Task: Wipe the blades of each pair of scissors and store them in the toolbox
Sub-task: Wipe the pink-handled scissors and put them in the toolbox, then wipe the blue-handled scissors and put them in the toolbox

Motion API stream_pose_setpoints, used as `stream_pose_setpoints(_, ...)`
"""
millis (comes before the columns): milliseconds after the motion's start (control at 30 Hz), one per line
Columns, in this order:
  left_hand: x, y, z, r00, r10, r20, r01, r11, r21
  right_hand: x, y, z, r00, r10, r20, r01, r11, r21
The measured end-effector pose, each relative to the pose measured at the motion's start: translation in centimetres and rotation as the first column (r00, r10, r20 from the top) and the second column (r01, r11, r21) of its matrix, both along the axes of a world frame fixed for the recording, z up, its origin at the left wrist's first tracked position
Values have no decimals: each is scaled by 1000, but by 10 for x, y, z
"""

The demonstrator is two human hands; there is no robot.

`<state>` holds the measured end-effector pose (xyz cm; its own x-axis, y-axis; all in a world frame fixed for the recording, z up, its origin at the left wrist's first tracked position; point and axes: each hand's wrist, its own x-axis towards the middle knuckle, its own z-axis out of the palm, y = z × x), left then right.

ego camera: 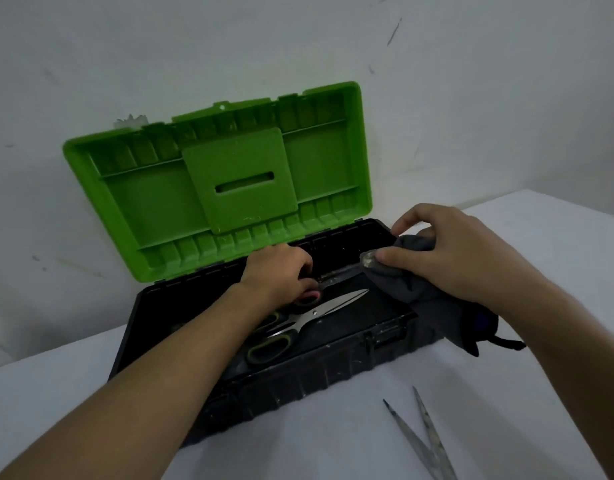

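Observation:
The black toolbox (336,368) stands on the table with its green lid (153,206) raised. Inside lie scissors with green-and-black handles (309,317), blades shut and pointing right. Above them my left hand (281,271) grips the pink handle of a second pair of scissors (336,274), held over the box. My right hand (451,251) pinches a dark grey cloth (419,289) around the tip of that pair's blades. A third pair of scissors (423,441) lies on the table at the front right, blades spread, handles out of view.
The white table (333,438) runs from the box to the front edge of view. A pale wall stands close behind the lid. The cloth hangs down over the right end of the box.

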<state>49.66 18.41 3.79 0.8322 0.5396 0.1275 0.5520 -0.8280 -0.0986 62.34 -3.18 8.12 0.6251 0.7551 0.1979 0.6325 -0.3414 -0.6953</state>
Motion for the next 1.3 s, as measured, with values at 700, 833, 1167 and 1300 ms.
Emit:
stream_pose_setpoints(700,-124,-206,-4,978,40,203,54,899,-435,-81,-141,-57,988,-151,15,136,927,350)
stream_pose_setpoints(833,-127,-235,-27,997,0,74,29,916,-400,-86,-152,-81,976,-219,-12,208,907,366)
stream_pose_setpoints(1167,-119,-231,-42,943,160,291,56,789,-612,-80,-151,-97,997,-66,25,63,991,117)
stream_pose_setpoints(1300,-132,-225,-39,890,292,350,89,642,-762,-77,-148,-102,992,25,127,-32,998,52)
